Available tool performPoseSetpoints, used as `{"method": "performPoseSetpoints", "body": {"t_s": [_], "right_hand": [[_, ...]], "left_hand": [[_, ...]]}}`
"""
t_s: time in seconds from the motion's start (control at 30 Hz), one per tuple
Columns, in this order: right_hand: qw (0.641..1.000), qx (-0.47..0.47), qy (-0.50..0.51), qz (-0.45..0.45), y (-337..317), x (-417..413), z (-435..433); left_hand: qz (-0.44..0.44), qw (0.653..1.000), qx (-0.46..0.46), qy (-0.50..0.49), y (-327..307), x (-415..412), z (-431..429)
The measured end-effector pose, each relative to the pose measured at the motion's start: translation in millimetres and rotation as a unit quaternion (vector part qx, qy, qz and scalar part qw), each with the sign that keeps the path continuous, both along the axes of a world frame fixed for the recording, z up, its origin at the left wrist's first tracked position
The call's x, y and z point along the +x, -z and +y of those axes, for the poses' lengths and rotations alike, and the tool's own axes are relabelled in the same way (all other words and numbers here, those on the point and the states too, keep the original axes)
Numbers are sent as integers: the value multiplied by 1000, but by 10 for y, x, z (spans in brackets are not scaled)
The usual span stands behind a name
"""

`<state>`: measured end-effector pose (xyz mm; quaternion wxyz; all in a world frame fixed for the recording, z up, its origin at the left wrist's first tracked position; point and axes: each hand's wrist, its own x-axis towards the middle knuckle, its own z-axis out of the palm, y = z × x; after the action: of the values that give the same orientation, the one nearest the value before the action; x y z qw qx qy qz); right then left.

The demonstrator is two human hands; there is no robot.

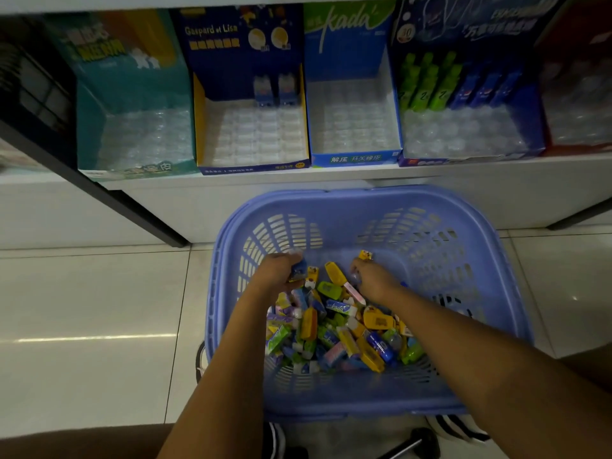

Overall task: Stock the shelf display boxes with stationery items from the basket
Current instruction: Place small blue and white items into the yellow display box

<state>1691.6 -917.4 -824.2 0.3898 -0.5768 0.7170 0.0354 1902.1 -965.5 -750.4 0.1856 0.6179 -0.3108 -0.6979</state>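
Basket [331, 194] on floor [82, 309] below shelf [298, 179] front edge; inside, left grip [281, 270] curled round blue item [298, 273], right grip [371, 276] pinching yellow item [365, 255], likely sorting by box; boxes [253, 167] nearly bare.

Floor [82, 309]: glossy pale tiles, thin dark grout lines. Black upright post [149, 223]: slants down to the floor, left. Black wire rack [29, 91]: far left, blurred. Black-and-white striped shoe [458, 427]: bottom edge.
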Motion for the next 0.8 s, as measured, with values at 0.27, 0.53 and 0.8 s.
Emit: {"method": "performPoseSetpoints", "body": {"t_s": [0.27, 0.53, 0.8], "right_hand": [[870, 57, 172, -459, -1049, -6, -372], [856, -229, 70, -458, -2260, 430, -759], [900, -429, 19, -70, -2537, 645, -1810]], "left_hand": [[118, 991, -53, 16, -477, 140, -181], [68, 966, -243, -48, -1272, 271, -370], [3, 932, -346, -108, -1420, 363, -486]]}}
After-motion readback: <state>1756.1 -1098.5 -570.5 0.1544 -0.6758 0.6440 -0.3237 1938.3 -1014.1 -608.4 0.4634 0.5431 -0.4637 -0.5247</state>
